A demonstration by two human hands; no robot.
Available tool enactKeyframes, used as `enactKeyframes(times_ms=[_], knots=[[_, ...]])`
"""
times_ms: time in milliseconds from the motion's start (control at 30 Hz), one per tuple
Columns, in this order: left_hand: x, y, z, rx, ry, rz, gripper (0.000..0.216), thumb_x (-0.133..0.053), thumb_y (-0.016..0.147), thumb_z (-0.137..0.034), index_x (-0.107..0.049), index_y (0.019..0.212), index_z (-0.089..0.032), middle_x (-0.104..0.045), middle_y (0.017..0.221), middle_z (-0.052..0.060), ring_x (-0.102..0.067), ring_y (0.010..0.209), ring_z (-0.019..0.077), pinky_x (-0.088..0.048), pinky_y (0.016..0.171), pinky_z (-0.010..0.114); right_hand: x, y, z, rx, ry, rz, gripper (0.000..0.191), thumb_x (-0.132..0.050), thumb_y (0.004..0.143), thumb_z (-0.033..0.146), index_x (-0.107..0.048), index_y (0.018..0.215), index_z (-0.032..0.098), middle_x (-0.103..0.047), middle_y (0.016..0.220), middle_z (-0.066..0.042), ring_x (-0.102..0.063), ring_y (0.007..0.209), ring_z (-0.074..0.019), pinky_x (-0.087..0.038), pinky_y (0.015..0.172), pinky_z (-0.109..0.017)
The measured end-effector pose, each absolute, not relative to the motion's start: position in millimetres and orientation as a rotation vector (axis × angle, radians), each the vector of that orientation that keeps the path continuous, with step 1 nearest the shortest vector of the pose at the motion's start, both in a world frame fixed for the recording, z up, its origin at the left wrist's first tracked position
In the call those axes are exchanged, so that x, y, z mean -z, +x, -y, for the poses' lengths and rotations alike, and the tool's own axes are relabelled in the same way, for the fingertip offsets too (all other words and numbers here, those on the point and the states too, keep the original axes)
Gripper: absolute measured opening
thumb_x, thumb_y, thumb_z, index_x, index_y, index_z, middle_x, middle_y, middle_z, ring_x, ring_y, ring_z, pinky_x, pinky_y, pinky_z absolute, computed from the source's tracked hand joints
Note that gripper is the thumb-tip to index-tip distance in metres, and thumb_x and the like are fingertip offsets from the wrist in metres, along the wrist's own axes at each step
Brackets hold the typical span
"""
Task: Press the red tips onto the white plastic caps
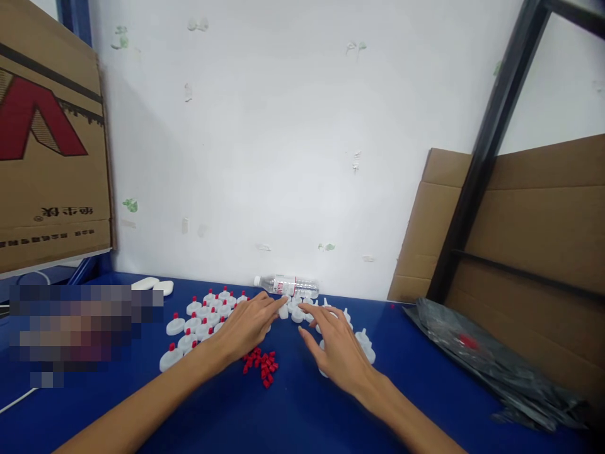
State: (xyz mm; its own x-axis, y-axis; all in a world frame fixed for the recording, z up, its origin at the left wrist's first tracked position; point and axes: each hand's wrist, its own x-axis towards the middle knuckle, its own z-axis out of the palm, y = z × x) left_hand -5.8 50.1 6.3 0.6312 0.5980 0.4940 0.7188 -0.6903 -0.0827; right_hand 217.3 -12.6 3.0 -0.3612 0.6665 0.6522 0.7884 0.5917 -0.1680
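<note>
Left hand: grip unclear, partly hiding red-tipped caps
Right hand: spread open, covering plain caps
Pixelated patch: unreadable
Bottle: behind

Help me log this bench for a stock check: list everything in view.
Red-capped lids: over a dozen, white, left of centre
Loose caps: over a dozen, red, centre front
Uncapped lids: several, partly hidden, white, centre to right
Bottle: one, clear, lying at back
Rounded items: two, white, back left
Cable: one, white, lower left
Dark plastic: count unclear, grey-black, right
Printed box: one, brown, left
Cardboard sheets: at least two, brown, right
Post: one, black, right
Table: one, blue, below
Wall: one, white, behind
Left hand: one, bare, centre
Right hand: one, bare, right of centre
</note>
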Motion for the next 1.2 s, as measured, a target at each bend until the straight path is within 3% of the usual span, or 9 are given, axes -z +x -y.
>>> enactKeyframes(times_ms=[300,500,667,933,1200], knots=[[-10.2,-5.2,-44.1,0.555,-2.659,1.06,0.039,-0.033,0.1,-0.02,-0.049,0.136,-0.021,-0.061,0.095,0.009,-0.052,0.093,0.0256,-0.045,0.069,0.033,-6.1,213.6,16.2,0.147,-1.112,2.15,0.046,-0.048,0.095,0.019,-0.041,0.14,0.029,-0.068,0.111,-0.004,-0.066,0.099,-0.0201,-0.04,0.106,-0.05],[-9.8,-6.4,-45.1,0.615,-2.737,0.974,0.03,-0.037,0.101,-0.024,-0.065,0.111,-0.021,-0.062,0.09,0.007,-0.05,0.091,0.023,-0.04,0.069,0.032,-7.5,214.0,17.3,0.127,-1.083,2.151,0.047,-0.048,0.095,0.018,-0.041,0.139,0.03,-0.067,0.113,-0.004,-0.066,0.094,-0.0189,-0.04,0.106,-0.049],[-4.7,-6.8,-49.6,0.612,-2.805,1.01,0.024,-0.047,0.099,-0.029,-0.067,0.09,-0.02,-0.063,0.082,0.005,-0.051,0.09,0.0229,-0.037,0.069,0.032,-9.4,212.5,18.9,0.106,-1.063,2.162,0.046,-0.049,0.094,0.016,-0.043,0.138,0.03,-0.066,0.115,-0.004,-0.066,0.092,-0.0168,-0.038,0.107,-0.047],[4.5,-13.6,-61.2,0.551,-2.646,1.052,0.02,-0.046,0.097,-0.019,-0.066,0.095,-0.018,-0.061,0.09,0.008,-0.051,0.089,0.0236,-0.04,0.076,0.035,-3.9,215.4,13.5,0.231,-1.165,2.208,0.027,-0.048,0.097,0.024,-0.058,0.122,0.026,-0.063,0.124,-0.007,-0.059,0.117,-0.0239,-0.039,0.107,-0.051],[-2.4,-8.1,-49.9,0.664,-2.672,1.03,0.021,-0.046,0.097,-0.021,-0.066,0.103,-0.019,-0.059,0.106,0.009,-0.05,0.103,0.0249,-0.045,0.087,0.039,12.8,225.8,1.0,0.343,-1.39,2.207,0.038,-0.041,0.101,0.042,-0.057,0.132,0.026,-0.058,0.137,-0.012,-0.048,0.132,-0.0316,-0.03,0.11,-0.064]])
